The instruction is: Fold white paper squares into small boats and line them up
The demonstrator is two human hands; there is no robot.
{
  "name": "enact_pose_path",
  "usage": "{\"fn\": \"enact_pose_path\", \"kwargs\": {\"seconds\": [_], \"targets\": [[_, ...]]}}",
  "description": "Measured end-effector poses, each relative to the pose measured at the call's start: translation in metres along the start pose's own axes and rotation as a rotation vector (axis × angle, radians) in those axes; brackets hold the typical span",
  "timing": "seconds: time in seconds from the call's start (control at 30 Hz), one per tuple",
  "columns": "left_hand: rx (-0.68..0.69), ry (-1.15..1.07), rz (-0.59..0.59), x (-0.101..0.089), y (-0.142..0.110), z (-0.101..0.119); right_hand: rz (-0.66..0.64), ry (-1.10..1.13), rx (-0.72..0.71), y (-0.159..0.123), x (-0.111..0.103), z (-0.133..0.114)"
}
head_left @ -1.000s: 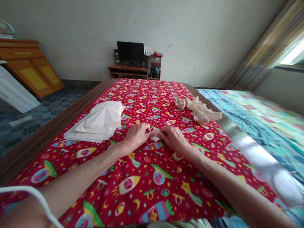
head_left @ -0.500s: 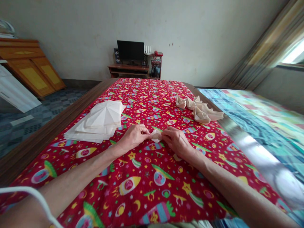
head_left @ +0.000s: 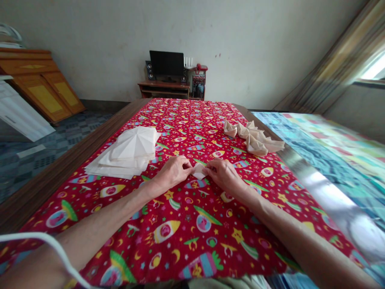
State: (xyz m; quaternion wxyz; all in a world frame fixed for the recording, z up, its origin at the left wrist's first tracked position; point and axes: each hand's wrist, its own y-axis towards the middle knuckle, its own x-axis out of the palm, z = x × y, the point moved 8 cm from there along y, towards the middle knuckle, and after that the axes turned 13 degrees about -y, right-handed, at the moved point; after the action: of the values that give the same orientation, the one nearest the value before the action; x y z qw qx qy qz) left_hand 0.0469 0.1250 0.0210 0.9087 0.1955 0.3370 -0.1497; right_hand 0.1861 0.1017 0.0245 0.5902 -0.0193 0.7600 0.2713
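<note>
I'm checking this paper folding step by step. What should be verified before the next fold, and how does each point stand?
1. Both hands on the piece: ok. The left hand and right hand pinch the small folded paper between them.
2. Piece resting on the cloth: cannot tell; fingers hide its underside.
3. Creases sharp and aligned: cannot tell; the piece is too small and mostly covered.
4. Flat space under the hands: ok; only cloth shows there.
5. Fresh sheets nearby: ok. The paper stack lies by the left hand.
6. Finished pieces out of the way: ok; they lie apart, beyond the right hand.
</note>
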Motion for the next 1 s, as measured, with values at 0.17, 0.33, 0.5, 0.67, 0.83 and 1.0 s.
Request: {"fn": "enact_pose_path", "kwargs": {"seconds": [0.17,0.33,0.5,0.67,0.83,1.0], "targets": [[-0.042,0.095,-0.029,0.002,0.005,-0.001,-0.068,-0.076,-0.031,0.002,0.002,0.000],[-0.056,0.112,-0.045,0.001,0.008,-0.004,-0.100,-0.128,-0.054,0.005,0.006,0.002],[-0.048,0.121,-0.062,0.004,0.009,-0.006,-0.104,-0.181,-0.020,0.007,0.012,0.007],[-0.024,0.143,-0.053,0.001,0.008,-0.007,-0.126,-0.151,-0.042,0.007,0.012,0.009],[-0.028,0.144,-0.033,-0.003,0.005,-0.009,-0.153,-0.131,-0.013,0.004,0.011,0.012],[-0.017,0.026,-0.029,-0.008,0.003,-0.011,-0.101,-0.040,-0.011,0.000,0.008,0.010]]}}
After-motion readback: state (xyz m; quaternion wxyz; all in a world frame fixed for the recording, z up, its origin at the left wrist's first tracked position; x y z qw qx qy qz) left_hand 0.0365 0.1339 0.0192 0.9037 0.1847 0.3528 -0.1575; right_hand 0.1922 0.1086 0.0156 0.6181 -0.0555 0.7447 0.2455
